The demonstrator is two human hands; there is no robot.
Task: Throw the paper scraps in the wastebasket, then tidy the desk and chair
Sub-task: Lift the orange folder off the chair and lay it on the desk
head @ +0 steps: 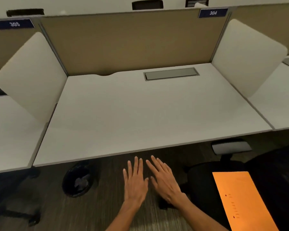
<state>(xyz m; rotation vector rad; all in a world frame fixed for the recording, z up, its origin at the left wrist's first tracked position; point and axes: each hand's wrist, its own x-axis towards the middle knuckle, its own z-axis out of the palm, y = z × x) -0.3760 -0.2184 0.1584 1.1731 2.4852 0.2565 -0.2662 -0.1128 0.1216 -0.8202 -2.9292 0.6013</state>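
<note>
A white desk (140,114) fills the middle of the view, its top bare. Below its front edge, my left hand (135,179) and my right hand (164,178) hover side by side over the floor, palms down, fingers straight, holding nothing. A black wastebasket (78,179) stands on the floor under the desk's left front corner, with crumpled paper scraps (81,181) inside. A black chair (215,180) stands at the lower right, and an orange envelope (240,200) lies on its seat.
White side dividers (32,77) and a tan back panel (132,42) enclose the desk. A grey cable hatch (171,73) is set in the desktop. Neighbouring desks lie left and right. A black chair base (23,214) stands at the lower left.
</note>
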